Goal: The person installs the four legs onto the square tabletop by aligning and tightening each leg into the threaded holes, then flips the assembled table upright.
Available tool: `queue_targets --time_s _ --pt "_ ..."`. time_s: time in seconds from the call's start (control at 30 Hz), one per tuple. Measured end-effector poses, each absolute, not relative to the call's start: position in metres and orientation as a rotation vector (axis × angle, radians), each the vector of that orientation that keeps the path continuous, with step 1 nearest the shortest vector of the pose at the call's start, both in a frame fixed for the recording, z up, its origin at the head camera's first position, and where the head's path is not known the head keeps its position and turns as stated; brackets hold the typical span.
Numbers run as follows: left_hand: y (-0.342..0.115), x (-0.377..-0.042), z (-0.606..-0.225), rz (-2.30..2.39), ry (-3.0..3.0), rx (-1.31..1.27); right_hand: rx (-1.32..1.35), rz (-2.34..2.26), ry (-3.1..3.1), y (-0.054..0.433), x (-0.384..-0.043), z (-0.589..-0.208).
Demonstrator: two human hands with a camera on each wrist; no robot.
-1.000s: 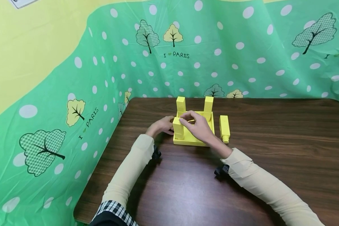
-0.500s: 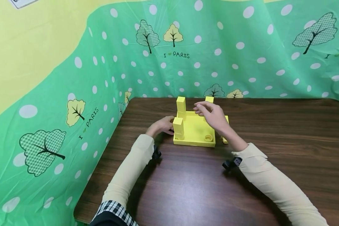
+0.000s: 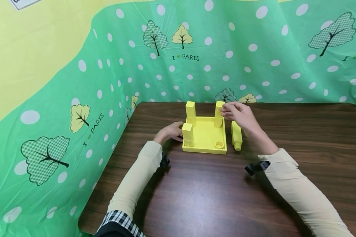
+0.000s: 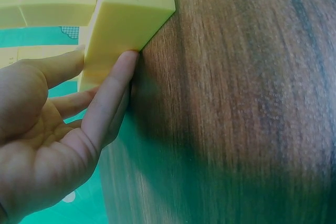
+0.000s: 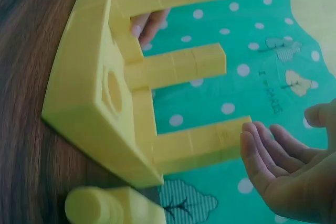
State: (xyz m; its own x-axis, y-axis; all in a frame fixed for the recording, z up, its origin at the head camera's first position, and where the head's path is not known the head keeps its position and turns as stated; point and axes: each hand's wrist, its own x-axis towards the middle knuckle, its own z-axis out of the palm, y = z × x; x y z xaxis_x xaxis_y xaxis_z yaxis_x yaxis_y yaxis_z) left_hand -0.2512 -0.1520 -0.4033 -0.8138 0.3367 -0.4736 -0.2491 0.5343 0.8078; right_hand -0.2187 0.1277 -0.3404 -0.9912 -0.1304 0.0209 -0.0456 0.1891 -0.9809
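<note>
An upturned yellow toy table (image 3: 207, 131) lies on the desk, its rimmed underside up. Blocky legs stand at three corners: near left (image 3: 188, 134), far left (image 3: 190, 113) and far right (image 3: 219, 113). A round socket ring (image 3: 219, 144) shows at the near right corner. My left hand (image 3: 170, 131) holds the toy table's left side; in the left wrist view its thumb and fingers (image 4: 113, 90) meet the side wall. My right hand (image 3: 240, 115) holds nothing, its fingers loosely bent right beside the top of the far right leg (image 5: 205, 142).
To the right of the toy table a loose yellow leg (image 3: 236, 135) lies with its round peg toward me. The brown desk (image 3: 299, 148) carries all this. A green dotted cloth (image 3: 255, 59) hangs along its back and left.
My right hand has moved from the near left leg across the toy table to the right, past the far right leg. The left hand stays in place.
</note>
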Motion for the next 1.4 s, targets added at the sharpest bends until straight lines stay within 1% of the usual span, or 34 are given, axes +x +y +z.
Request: queue_targets --time_s 0.33,0.63,0.83,1.07,1.4 --pt "-0.152 -0.250 -0.404 1.281 2.177 0.060 -0.099 -1.777 2.457 0.163 -0.222 -0.356" --pt "-0.151 -0.251 -0.403 1.284 2.178 0.053 -0.015 -1.701 2.442 0.179 -0.227 -0.366" --pt "-0.151 -0.251 -0.402 1.278 2.177 0.051 0.005 -1.661 2.441 0.188 -0.233 -0.376" --pt "-0.151 -0.251 -0.402 1.275 2.184 0.052 0.063 -1.635 2.377 0.206 -0.248 -0.395" --pt "-0.151 -0.251 -0.403 1.286 2.177 0.047 0.036 -1.507 2.311 0.195 -0.238 -0.388"
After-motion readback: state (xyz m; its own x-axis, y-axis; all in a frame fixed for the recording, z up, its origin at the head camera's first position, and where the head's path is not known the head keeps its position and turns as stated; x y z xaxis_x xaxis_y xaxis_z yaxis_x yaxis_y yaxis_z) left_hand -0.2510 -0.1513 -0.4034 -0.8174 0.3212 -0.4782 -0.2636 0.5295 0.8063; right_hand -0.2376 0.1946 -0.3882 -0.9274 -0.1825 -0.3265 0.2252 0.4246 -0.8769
